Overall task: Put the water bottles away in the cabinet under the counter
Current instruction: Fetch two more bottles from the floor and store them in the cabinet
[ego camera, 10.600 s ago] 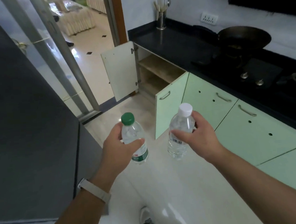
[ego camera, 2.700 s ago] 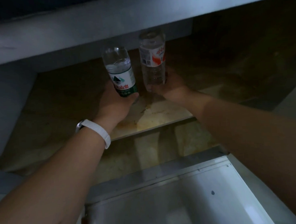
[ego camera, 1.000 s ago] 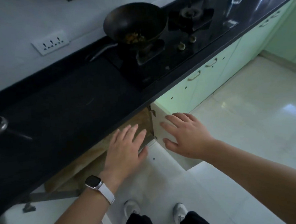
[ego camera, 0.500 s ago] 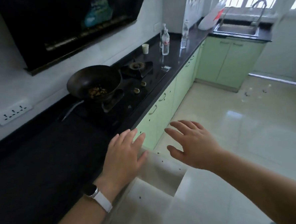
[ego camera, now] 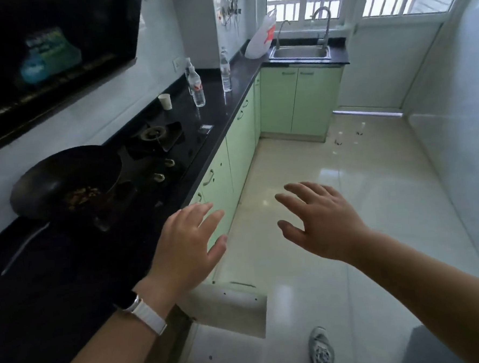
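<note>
Both hands are empty. The left hand point(ego camera: 186, 246), with a white watch band point(ego camera: 145, 313) at the wrist, hovers over the front edge of the counter point(ego camera: 217, 107), fingers spread and relaxed, grasping nothing. The right hand point(ego camera: 322, 221) hovers off the counter, over the floor, also released with fingers spread. On the far part of the counter the nearest water bottle point(ego camera: 198, 88) stands upright near a paper cup point(ego camera: 165, 101). A second water bottle point(ego camera: 188, 69) stands right behind it, and a third water bottle point(ego camera: 225, 71) stands near the counter's front edge. Below the counter a cabinet door point(ego camera: 226, 308) stands open.
</note>
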